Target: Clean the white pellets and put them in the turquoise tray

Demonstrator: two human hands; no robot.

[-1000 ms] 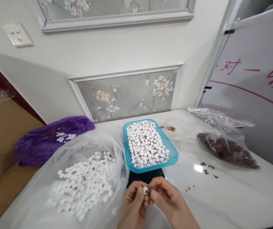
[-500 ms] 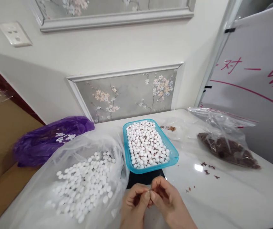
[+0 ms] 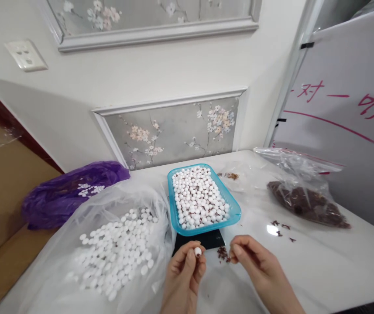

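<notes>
The left hand (image 3: 184, 271) is clamped on a small white ball (image 3: 197, 251), pinched up between thumb and fingers, with dark brown bits showing at its lower side. The right hand (image 3: 259, 263) is apart from it, thumb and forefinger closed to a tip at the edge of a little heap of brown pieces (image 3: 222, 254) that lies between the two hands; whether a piece sits in that pinch I cannot tell. The step in hand looks like picking a brown piece to join to the held ball. The next move would seem to call for a fine pinch on a single piece, the left hand keeping the ball steady with its surface exposed. Just beyond the hands, on the worktop (image 3: 334, 274), stands a blue tray (image 3: 235, 213) full of white balls and brown bits; a translucent bag (image 3: 142, 186) of white balls lies left of the left hand.
</notes>
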